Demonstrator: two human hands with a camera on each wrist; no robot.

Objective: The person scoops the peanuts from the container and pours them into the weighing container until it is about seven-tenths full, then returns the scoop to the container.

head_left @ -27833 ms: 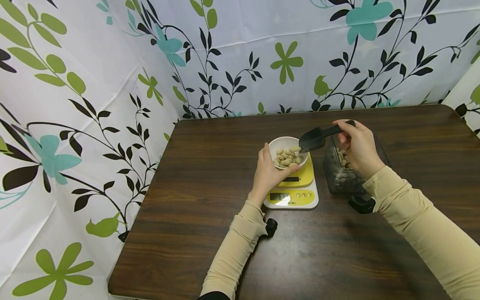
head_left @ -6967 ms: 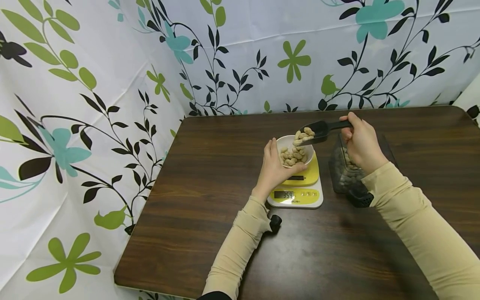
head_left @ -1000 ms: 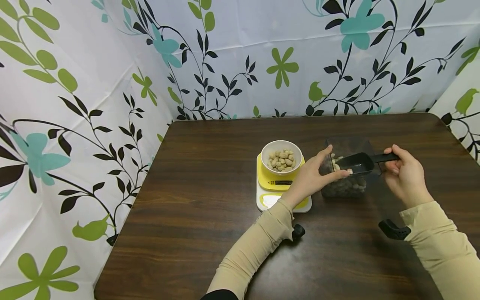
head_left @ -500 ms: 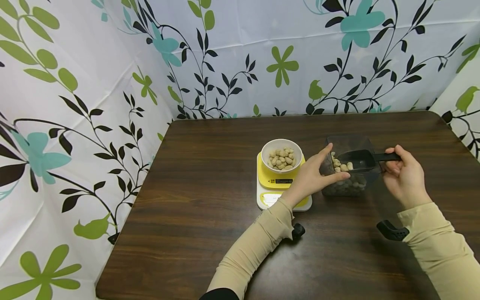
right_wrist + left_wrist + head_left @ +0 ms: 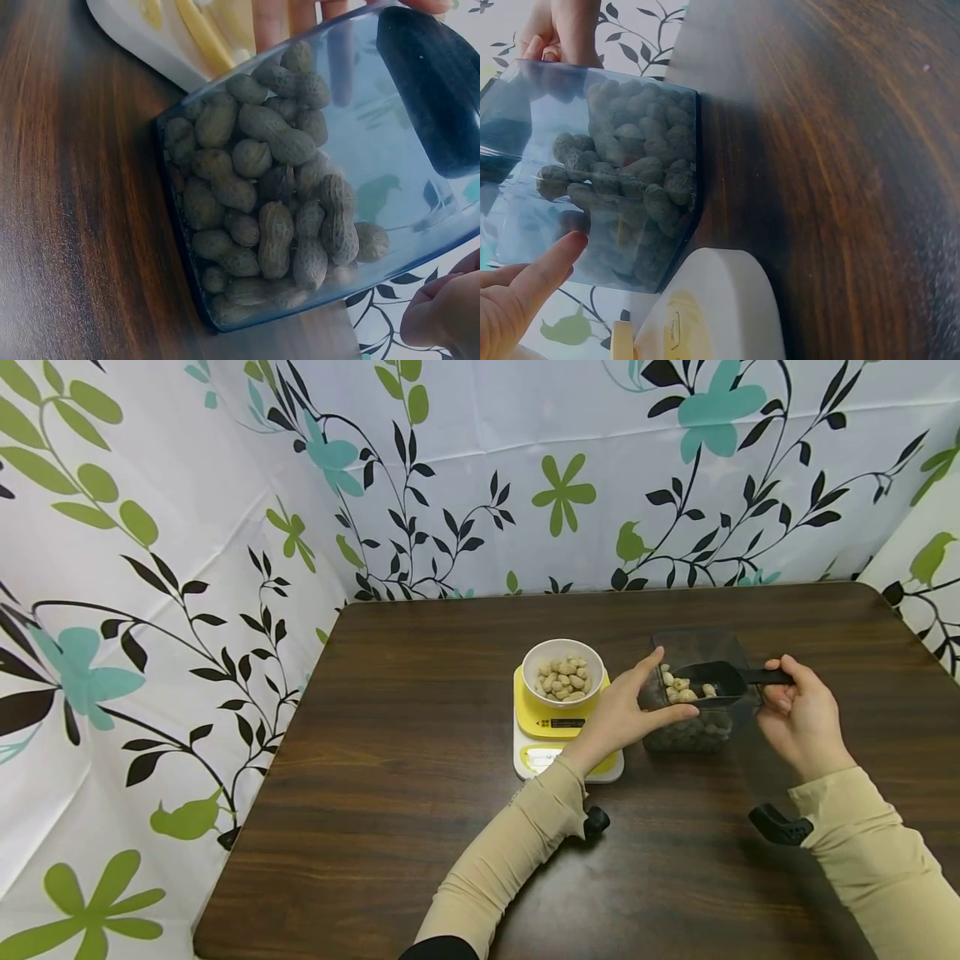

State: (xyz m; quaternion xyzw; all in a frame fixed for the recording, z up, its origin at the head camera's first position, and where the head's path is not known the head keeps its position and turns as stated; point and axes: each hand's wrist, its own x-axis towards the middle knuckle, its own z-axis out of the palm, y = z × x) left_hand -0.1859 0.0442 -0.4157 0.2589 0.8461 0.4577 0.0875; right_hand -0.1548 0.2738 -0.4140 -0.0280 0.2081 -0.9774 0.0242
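Note:
Peanuts fill the lower part of a clear plastic container [image 5: 630,120] that stands on the table. My left hand [image 5: 626,714] holds this container at its left side, the thumb along the front wall and the fingers on the far side. My right hand [image 5: 806,714] grips the handle of a black scoop [image 5: 716,681]. The scoop lies tilted inside the container's mouth, a few peanuts [image 5: 686,692] at its front edge. Left of the container, a white bowl [image 5: 534,681] of peanuts sits on a yellow and white kitchen scale [image 5: 525,727]. My left forearm covers part of the scale.
All this stands on a dark wooden table [image 5: 390,735] with rounded corners. A white curtain [image 5: 465,460] with leaves and flowers hangs behind and to the left. The scale's display is washed out by glare.
Earlier my left hand held the bowl while the scoop was over it; now that hand is at the container. Over the last second the scoop has shifted slightly left inside, with peanuts at its edge.

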